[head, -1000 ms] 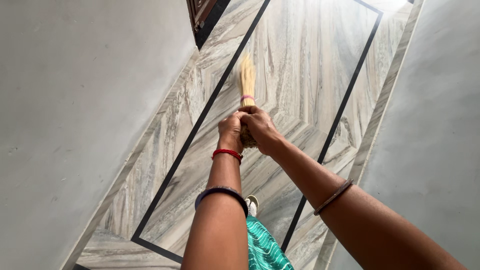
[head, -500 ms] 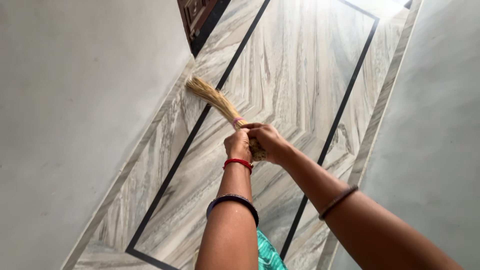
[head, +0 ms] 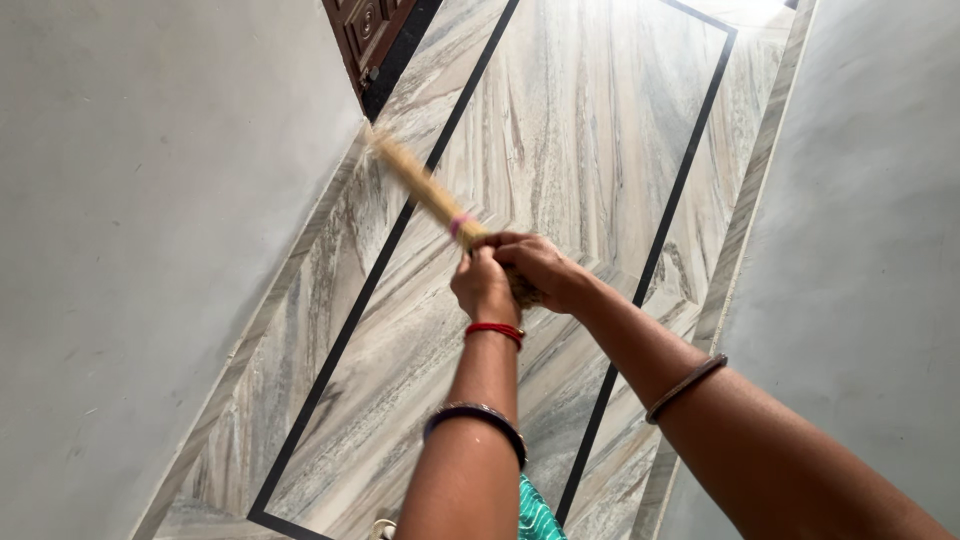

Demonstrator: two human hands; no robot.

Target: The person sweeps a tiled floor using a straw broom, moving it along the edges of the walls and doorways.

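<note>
Straw-coloured grass broom [head: 425,190] with pink band angles toward the grey wall's [head: 150,250] foot, over veined marble floor [head: 590,150]. Risk, I'd judge: bristles catch the wall or carved brown door [head: 362,40], grip slips. Left hand [head: 484,285] and right hand [head: 545,272] both wrap tight round its handle end.

My left hand [head: 484,285] and right hand [head: 543,272]: both fisted, knuckles touching, arms stretched forward, bangled wrists slightly bent.
</note>
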